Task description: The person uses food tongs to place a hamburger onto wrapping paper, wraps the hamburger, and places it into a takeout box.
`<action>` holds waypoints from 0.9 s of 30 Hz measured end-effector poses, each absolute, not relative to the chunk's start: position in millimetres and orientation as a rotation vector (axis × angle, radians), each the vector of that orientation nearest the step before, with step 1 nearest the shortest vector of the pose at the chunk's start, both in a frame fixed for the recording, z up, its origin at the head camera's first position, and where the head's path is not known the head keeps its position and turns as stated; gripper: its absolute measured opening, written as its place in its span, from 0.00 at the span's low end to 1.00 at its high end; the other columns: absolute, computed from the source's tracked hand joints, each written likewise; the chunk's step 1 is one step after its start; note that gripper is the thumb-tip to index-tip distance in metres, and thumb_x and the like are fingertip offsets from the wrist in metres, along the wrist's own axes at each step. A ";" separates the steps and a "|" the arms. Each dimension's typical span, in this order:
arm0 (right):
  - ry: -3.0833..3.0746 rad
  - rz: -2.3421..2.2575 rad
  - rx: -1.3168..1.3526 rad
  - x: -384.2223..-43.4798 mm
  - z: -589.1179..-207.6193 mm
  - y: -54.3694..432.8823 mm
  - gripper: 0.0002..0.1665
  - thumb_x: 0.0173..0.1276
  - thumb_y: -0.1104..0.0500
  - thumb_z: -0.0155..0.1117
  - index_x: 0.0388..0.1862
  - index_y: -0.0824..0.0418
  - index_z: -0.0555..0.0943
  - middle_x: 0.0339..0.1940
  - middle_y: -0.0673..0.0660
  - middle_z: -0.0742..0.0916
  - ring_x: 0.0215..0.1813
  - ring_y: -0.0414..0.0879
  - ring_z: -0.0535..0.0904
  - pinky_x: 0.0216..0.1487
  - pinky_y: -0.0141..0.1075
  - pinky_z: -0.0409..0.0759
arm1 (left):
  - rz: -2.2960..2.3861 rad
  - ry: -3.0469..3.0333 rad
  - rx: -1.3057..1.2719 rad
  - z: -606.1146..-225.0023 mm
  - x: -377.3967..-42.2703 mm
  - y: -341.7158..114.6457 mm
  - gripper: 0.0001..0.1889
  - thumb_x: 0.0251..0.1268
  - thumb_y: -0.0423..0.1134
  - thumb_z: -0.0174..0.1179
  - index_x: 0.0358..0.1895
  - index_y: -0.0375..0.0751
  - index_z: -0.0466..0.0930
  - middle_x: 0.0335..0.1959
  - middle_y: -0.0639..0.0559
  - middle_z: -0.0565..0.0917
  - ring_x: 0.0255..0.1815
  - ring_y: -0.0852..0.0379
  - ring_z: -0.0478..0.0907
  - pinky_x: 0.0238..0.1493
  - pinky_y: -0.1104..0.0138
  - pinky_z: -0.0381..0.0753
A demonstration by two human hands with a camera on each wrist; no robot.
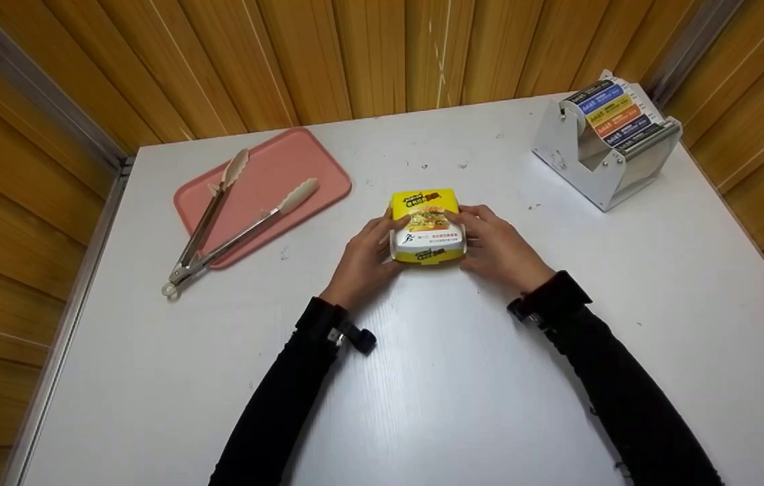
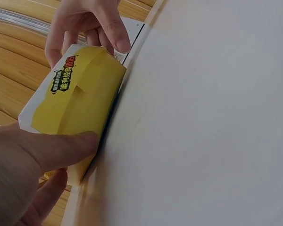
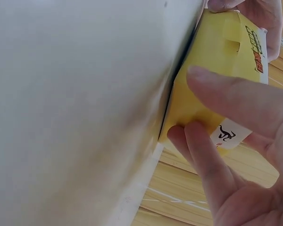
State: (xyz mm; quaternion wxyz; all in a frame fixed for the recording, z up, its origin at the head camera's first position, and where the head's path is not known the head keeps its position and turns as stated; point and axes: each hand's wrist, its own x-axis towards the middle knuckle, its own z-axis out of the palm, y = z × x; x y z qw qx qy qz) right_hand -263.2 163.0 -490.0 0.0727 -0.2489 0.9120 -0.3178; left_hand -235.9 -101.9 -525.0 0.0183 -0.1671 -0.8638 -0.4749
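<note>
A closed yellow-and-white burger box [image 1: 426, 226], printed with a burger picture, sits on the white table in the middle of the head view. On its left side, my left hand [image 1: 366, 260] grips it, with the thumb [image 2: 78, 146] along the yellow front in the left wrist view. Opposite, my right hand [image 1: 500, 246] holds the right side. In the right wrist view the right thumb [image 3: 221, 92] lies against the front, while curled fingers [image 3: 203, 155] press the side. The front flap is tucked down flat.
To the left, a pink tray [image 1: 287, 158] lies with spread metal tongs [image 1: 237, 239] across it, their hinge end past its near edge. A metal label dispenser [image 1: 574, 172] carrying several coloured rolls stands at the back right. Wood-patterned walls [image 1: 368, 61] border the white table [image 1: 456, 385].
</note>
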 end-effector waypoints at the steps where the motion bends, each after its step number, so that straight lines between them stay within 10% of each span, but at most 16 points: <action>1: 2.736 -0.959 -0.750 -263.1 -489.7 163.2 0.53 0.58 0.71 0.77 0.80 0.50 0.68 0.76 0.62 0.72 0.72 0.62 0.74 0.72 0.55 0.74 | -1.475 -2.684 -0.522 -524.9 -235.8 -102.2 0.37 0.61 0.25 0.71 0.74 0.51 0.72 0.80 0.44 0.63 0.80 0.48 0.63 0.68 0.73 0.73; 11: 2.696 -1.023 -0.757 -262.8 -488.1 164.6 0.61 0.58 0.77 0.73 0.84 0.40 0.60 0.78 0.57 0.73 0.64 0.56 0.80 0.64 0.50 0.82 | -1.612 -2.644 -0.660 -515.2 -235.8 -113.4 0.44 0.62 0.26 0.71 0.80 0.53 0.65 0.86 0.45 0.50 0.80 0.45 0.63 0.69 0.66 0.76; 27: 2.824 -1.095 -0.918 -262.8 -489.8 161.5 0.53 0.58 0.70 0.79 0.81 0.60 0.64 0.59 0.63 0.81 0.50 0.53 0.80 0.54 0.45 0.84 | -1.356 -2.771 -0.761 -507.6 -234.3 -119.0 0.49 0.71 0.52 0.66 0.86 0.58 0.43 0.82 0.47 0.59 0.61 0.53 0.77 0.63 0.60 0.79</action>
